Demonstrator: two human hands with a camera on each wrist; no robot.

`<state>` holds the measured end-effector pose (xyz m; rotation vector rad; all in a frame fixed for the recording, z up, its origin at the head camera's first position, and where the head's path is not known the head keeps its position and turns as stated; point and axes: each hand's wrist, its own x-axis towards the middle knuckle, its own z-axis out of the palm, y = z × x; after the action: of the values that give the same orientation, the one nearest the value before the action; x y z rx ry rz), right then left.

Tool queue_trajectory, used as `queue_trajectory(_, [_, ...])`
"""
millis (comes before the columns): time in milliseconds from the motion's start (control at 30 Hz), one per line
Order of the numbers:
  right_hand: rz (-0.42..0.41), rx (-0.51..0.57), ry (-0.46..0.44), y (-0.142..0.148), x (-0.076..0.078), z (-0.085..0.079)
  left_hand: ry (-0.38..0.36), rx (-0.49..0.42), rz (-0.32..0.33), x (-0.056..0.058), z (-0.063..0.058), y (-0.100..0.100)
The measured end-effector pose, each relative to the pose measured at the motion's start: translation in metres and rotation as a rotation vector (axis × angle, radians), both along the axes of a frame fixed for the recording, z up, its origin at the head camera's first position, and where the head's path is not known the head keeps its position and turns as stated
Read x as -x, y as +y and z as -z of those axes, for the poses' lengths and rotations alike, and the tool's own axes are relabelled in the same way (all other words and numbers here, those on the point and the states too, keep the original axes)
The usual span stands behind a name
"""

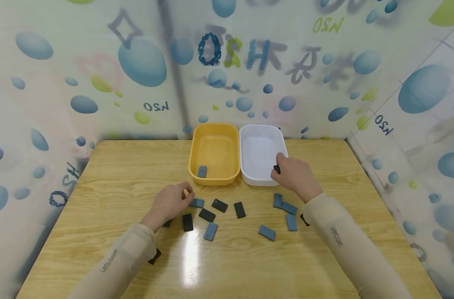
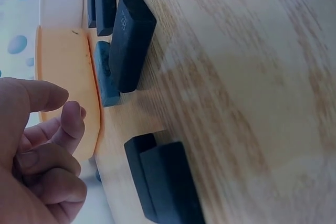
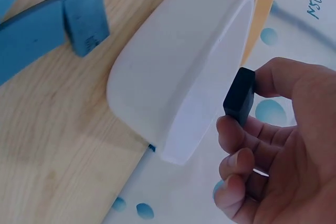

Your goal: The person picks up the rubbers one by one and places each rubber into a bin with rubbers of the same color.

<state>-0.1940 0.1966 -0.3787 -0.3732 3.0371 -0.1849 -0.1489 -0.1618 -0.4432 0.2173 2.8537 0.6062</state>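
My right hand [image 1: 295, 174] pinches a small black rectangular block [image 3: 240, 94] between thumb and fingertips, over the near right rim of the white bin [image 1: 263, 182]. My left hand [image 1: 170, 202] hovers just left of a blue block [image 1: 197, 203], its fingers loosely bent. In the left wrist view a gap shows between thumb and forefinger, with nothing held. Beside the white bin stands a yellow bin [image 1: 214, 182], in which one blue block [image 1: 202, 171] lies. Black blocks [image 1: 220, 205] and blue blocks [image 1: 210, 231] are scattered in front of the bins.
Under the right forearm, a black block [image 1: 305, 220] is partly hidden; another black block [image 1: 154, 256] shows beside the left sleeve. Several blue blocks [image 1: 289, 208] lie to the right. Behind the wooden table [image 1: 137, 166] hangs a patterned curtain [image 1: 137, 108].
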Motion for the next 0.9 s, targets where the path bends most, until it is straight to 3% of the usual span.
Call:
queue_trajectory(500, [-0.027, -0.036, -0.086, -0.037, 0.034, 0.008, 0.001, -0.031, -0.014, -0.003, 0.004, -0.001])
queue_trajectory(900, [0.016, -0.04, -0.266, -0.057, 0.057, 0.037, 0.017, -0.018, -0.001, -0.002, 0.002, 0.002])
